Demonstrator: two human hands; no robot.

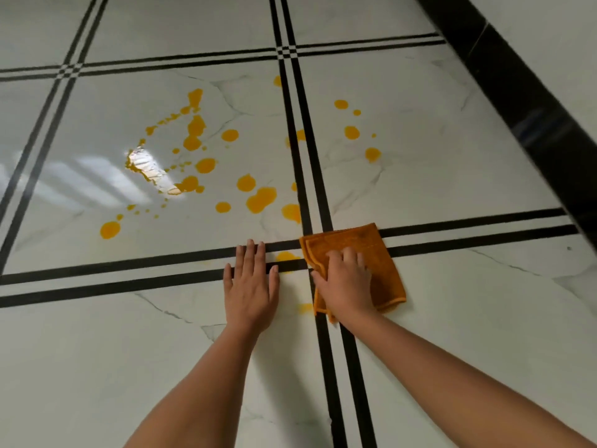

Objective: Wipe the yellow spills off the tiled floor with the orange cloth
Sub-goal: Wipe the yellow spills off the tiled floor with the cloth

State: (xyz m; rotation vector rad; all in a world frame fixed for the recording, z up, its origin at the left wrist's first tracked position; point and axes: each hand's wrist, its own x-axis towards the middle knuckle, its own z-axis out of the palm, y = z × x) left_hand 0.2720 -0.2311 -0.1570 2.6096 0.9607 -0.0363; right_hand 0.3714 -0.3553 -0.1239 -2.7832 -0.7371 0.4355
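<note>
Your right hand presses curled fingers onto the folded orange cloth (ready to wipe); your left hand lies flat, fingers straight, likely bracing you.

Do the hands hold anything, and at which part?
The right hand grips the orange cloth near its left edge; the left hand lies flat on the floor, holding nothing.

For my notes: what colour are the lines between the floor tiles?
Black double lines, seen in the head view.

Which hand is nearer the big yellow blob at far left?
Left. The left hand lies right of the blob; the right hand, on the orange cloth, is farther right.
</note>
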